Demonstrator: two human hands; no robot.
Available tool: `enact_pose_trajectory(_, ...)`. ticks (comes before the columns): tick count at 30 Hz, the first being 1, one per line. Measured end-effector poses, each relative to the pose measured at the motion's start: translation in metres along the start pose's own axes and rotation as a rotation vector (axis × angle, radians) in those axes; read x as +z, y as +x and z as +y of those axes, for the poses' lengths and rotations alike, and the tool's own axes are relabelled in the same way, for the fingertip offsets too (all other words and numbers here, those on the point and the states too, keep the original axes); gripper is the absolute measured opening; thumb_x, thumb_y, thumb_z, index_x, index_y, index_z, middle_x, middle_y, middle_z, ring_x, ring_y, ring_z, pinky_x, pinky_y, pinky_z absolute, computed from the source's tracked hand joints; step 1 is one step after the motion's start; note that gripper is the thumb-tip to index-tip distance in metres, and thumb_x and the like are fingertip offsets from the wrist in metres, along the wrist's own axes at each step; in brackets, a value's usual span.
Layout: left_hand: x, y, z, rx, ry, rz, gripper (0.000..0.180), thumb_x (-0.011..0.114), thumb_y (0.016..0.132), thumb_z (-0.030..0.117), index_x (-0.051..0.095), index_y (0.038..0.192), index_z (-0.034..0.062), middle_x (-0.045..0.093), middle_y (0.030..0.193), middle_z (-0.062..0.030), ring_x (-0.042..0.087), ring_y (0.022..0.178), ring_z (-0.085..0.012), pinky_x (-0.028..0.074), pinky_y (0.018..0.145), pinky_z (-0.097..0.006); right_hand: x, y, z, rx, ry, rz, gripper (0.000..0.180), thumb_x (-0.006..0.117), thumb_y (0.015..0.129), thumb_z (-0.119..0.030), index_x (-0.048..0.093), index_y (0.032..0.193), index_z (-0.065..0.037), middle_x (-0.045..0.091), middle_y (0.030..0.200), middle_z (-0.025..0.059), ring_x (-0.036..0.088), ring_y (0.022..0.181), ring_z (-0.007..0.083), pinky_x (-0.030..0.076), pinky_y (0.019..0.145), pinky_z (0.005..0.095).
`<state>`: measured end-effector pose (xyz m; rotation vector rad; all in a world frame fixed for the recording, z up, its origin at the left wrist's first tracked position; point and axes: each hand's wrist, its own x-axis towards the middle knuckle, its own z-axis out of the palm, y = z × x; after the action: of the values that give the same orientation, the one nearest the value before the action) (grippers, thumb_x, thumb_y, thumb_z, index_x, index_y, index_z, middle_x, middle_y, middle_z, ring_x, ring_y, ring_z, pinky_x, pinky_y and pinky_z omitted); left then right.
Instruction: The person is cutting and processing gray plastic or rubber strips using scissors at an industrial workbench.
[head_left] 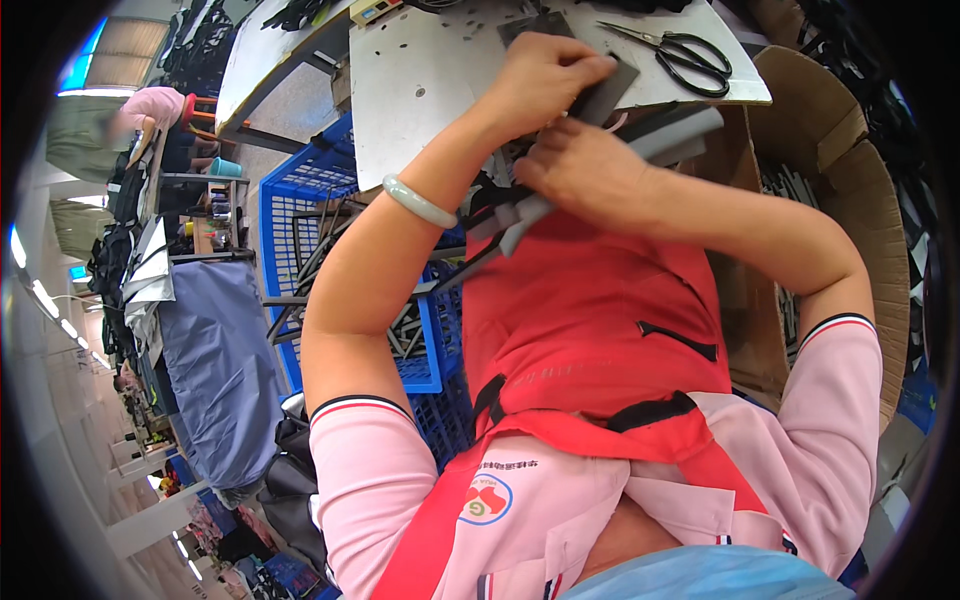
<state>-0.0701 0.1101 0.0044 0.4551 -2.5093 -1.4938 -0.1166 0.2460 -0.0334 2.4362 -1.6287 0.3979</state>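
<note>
My left hand, with a pale bangle on its forearm, is over the front of the white table. Its thumb and fingers pinch a dark grey flat strip. Just below it, my right hand is closed, fingers curled down and slightly blurred; what they hold is hidden. Light grey strips lie beneath the right hand, across the top of my red apron, and stick out on both sides of it. Black-handled scissors rest on the table to the right of my left hand.
The white table carries small dark scraps. On the left stands a blue plastic basket holding dark strips; on the right, an open cardboard box with grey strips inside. A person in pink works at the far left.
</note>
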Motion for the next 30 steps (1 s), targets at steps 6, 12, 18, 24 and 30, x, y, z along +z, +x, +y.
enact_pose_trajectory(6,-0.030,-0.059,-0.051,-0.307,-0.242,-0.244,0.030,0.059,0.094,0.027,0.067,0.105,0.0009,0.068,0.077,-0.0059,0.058,0.064,-0.0118,0.048,0.061,-0.027,-0.058,-0.040,0.081,0.341,0.012,0.255,0.038,0.069,0.068,0.000,0.056,0.104,-0.003,0.060,0.106,0.0174,0.054,0.106,0.0374,0.045,0.093,0.0416)
enact_pose_trajectory(12,-0.045,-0.054,-0.009,-0.288,-0.345,-0.140,0.033,0.057,0.096,0.032,0.066,0.103,0.0004,0.063,0.069,-0.0023,0.051,0.049,-0.0054,0.041,0.048,-0.018,-0.051,-0.081,0.131,0.563,0.167,0.168,0.067,0.070,0.078,-0.013,0.041,0.138,0.000,0.052,0.129,0.0215,0.049,0.123,0.0339,0.037,0.104,0.0374)
enact_pose_trajectory(18,-0.055,-0.026,-0.001,-0.092,0.023,0.191,0.037,0.069,0.086,0.030,0.070,0.106,-0.0001,0.057,0.060,-0.0004,0.046,0.052,-0.0043,0.036,0.046,-0.021,-0.101,-0.047,0.126,0.595,0.160,0.122,0.068,0.072,0.071,-0.022,0.046,0.127,0.008,0.056,0.112,0.0281,0.052,0.112,0.0401,0.042,0.096,0.0422)
enact_pose_trajectory(24,-0.055,-0.009,-0.013,-0.088,-0.034,0.202,0.034,0.070,0.084,0.027,0.070,0.105,-0.0008,0.057,0.059,-0.0012,0.045,0.050,-0.0047,0.035,0.045,-0.022,-0.093,-0.041,0.136,0.650,0.184,0.109,0.064,0.071,0.071,-0.020,0.047,0.123,0.007,0.057,0.110,0.0279,0.054,0.109,0.0401,0.043,0.093,0.0426)
enact_pose_trajectory(30,-0.058,-0.003,-0.010,-0.084,-0.058,0.212,0.031,0.067,0.089,0.022,0.069,0.108,-0.0020,0.055,0.063,-0.0004,0.044,0.053,-0.0049,0.033,0.048,-0.020,-0.093,-0.036,0.143,0.629,0.189,0.135,0.060,0.069,0.070,-0.017,0.048,0.122,0.006,0.059,0.103,0.0277,0.058,0.103,0.0401,0.046,0.087,0.0422)
